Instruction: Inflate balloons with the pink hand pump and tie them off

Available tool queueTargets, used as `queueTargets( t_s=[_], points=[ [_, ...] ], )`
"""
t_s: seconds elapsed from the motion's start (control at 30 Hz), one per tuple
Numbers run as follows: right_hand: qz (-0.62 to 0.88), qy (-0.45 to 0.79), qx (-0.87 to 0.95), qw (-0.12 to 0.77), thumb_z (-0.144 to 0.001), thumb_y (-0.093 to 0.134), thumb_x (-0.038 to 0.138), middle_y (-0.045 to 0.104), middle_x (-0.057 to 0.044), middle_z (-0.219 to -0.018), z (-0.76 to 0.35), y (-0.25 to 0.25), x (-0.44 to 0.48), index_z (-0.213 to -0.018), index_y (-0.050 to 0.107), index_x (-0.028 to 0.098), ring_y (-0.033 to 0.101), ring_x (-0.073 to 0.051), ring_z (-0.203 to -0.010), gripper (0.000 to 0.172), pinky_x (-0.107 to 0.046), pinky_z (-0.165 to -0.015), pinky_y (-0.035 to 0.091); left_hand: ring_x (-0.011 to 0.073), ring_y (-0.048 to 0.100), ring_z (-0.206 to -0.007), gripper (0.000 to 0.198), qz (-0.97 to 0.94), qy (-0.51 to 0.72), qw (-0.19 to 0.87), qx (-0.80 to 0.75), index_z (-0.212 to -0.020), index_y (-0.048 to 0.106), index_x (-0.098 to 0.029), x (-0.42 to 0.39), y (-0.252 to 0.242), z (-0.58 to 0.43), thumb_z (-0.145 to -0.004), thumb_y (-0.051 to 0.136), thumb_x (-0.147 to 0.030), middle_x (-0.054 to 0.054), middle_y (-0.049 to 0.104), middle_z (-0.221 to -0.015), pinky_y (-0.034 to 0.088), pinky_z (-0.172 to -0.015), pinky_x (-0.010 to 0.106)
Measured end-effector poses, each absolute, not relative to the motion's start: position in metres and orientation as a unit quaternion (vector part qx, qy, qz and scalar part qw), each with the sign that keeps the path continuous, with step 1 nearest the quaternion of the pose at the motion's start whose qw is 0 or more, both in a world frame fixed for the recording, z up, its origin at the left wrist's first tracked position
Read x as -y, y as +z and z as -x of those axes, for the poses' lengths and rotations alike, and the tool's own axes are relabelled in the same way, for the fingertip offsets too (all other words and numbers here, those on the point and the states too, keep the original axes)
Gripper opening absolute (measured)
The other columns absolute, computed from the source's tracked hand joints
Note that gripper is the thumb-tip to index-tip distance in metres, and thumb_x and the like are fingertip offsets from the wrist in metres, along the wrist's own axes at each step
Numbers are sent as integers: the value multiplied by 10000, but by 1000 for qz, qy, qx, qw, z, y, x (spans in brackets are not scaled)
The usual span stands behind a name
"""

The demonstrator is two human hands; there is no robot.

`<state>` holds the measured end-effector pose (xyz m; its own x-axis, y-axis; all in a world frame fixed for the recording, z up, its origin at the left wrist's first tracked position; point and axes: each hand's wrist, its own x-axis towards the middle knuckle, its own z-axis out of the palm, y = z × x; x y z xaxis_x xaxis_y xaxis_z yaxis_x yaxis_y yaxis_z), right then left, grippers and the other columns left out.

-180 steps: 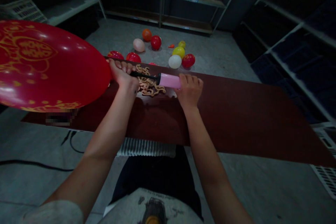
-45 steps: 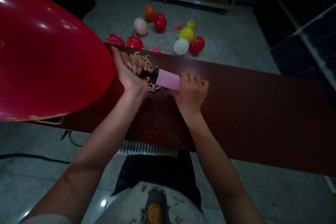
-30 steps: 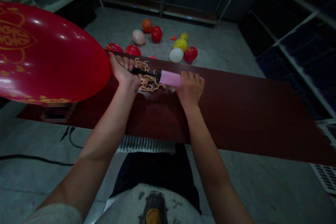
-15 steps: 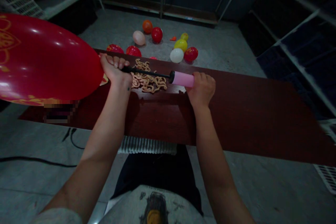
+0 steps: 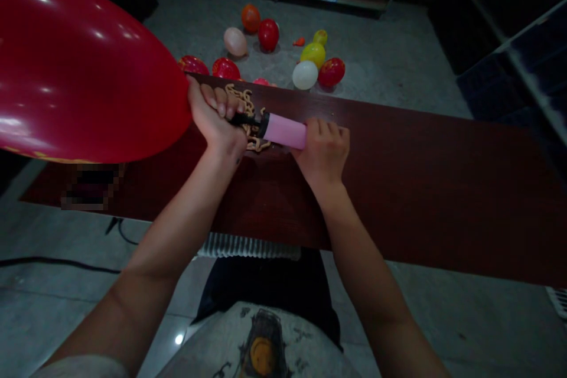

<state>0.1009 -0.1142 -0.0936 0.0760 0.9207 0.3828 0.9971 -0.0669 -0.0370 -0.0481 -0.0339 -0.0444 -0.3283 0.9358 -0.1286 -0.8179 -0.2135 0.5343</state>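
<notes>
Above the dark surface (image 5: 420,177): left hand (image 5: 217,121), grip pinched round the red balloon (image 5: 84,65) neck. Right hand (image 5: 323,150), grip wrapped round the pink pump (image 5: 286,130).

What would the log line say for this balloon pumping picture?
left hand: grips balloon neck on nozzle | right hand: holds pink pump | red balloon: inflated | table: under hands

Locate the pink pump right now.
Head view, centre: the pink pump lies over the table, gripped between the left hand and right hand.

Small inflated balloons (image 5: 305,74) lie on the grey floor (image 5: 381,71) beyond the table (image 5: 443,189).
</notes>
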Motion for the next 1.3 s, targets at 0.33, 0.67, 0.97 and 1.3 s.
queueTargets(
  t_s=[0.33, 0.67, 0.97, 1.3],
  points=[
    [705, -118, 682, 157, -917, 592, 283, 678, -155, -1090, -96, -97, 109, -1165, 611, 159, 564, -310, -1038, 278, -440, -889, 367, 103, 133, -424, 548, -84, 757, 592, -263, -653, 131, -205, 35, -47, 50, -1137, 315, -386, -73, 120, -507, 223, -471, 255],
    [708, -153, 668, 170, -918, 578, 247, 678, -124, -1146, -109, -101, 105, -1225, 607, 175, 556, -300, -1070, 317, -434, -936, 358, 99, 144, -440, 540, -54, 764, 596, -242, -641, 187, -198, 21, -53, 59, -1140, 310, -364, -77, 141, -499, 203, -527, 266],
    [732, -197, 620, 205, -879, 577, 169, 682, -115, -1159, -142, -107, 105, -1214, 639, 196, 536, -288, -1099, 341, -452, -1010, 341, 74, 194, -349, 530, -16, 783, 568, -252, -625, 204, -191, 10, -48, 86, -1119, 340, -327, -86, 181, -448, 245, -439, 223],
    [743, -218, 598, 207, -847, 608, 236, 690, -133, -1055, -155, -105, 110, -1143, 667, 170, 557, -305, -994, 309, -444, -929, 380, 63, 193, -334, 555, -22, 786, 573, -233, -593, 190, -182, 16, -42, 90, -1120, 315, -302, -74, 198, -424, 241, -414, 211]
  ],
)
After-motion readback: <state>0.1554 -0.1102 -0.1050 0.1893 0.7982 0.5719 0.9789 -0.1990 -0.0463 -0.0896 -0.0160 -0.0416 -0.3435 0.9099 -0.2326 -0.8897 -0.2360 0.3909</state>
